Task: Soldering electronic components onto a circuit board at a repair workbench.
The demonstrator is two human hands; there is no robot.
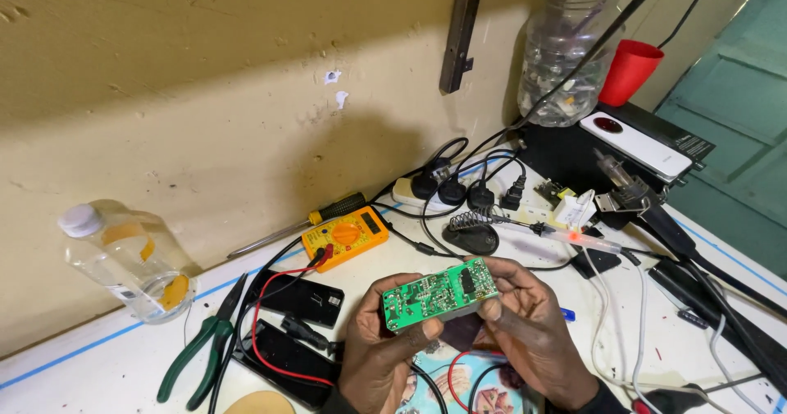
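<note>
1. White tabletop [98, 365] against a yellow wall carries an orange multimeter [345, 234] and green pliers [199, 350].
2. We hold a green circuit board [438, 292] above it; left hand [379, 350] and right hand [533, 332] each keep a grip pinching its ends.

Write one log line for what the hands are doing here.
left hand: holds green circuit board | right hand: holds same board, solder side up | nearby: yellow multimeter, green pliers on table

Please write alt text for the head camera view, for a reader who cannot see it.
Two bare hands, left hand and right hand, hold a small green printed circuit board above a cluttered white workbench. Behind lie an orange handheld multimeter, green-handled pliers and a clear plastic bottle.
</note>
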